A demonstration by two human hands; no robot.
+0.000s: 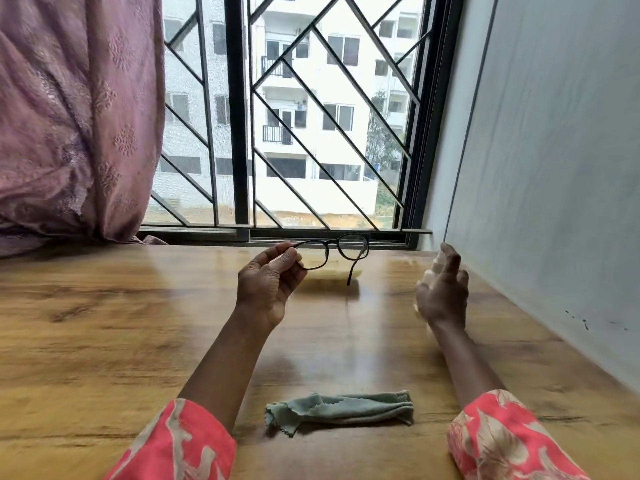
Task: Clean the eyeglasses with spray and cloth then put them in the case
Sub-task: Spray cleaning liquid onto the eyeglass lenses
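Note:
My left hand point(268, 287) holds black-framed eyeglasses point(341, 252) by one temple, lifted above the wooden table point(104, 323), with the free temple hanging down. To the right, my right hand point(443, 292) is wrapped around a small white spray bottle point(437, 265), mostly hidden by the fingers, its top pointing toward the glasses. A crumpled pale green cloth point(341, 408) lies on the table near me, between my forearms. A yellowish flat object point(332, 273), possibly the case, lies beneath the glasses, largely blurred.
A barred window point(294, 133) runs along the table's far edge. A pink curtain point(76, 116) hangs at the far left. A grey wall point(554, 168) borders the table's right side.

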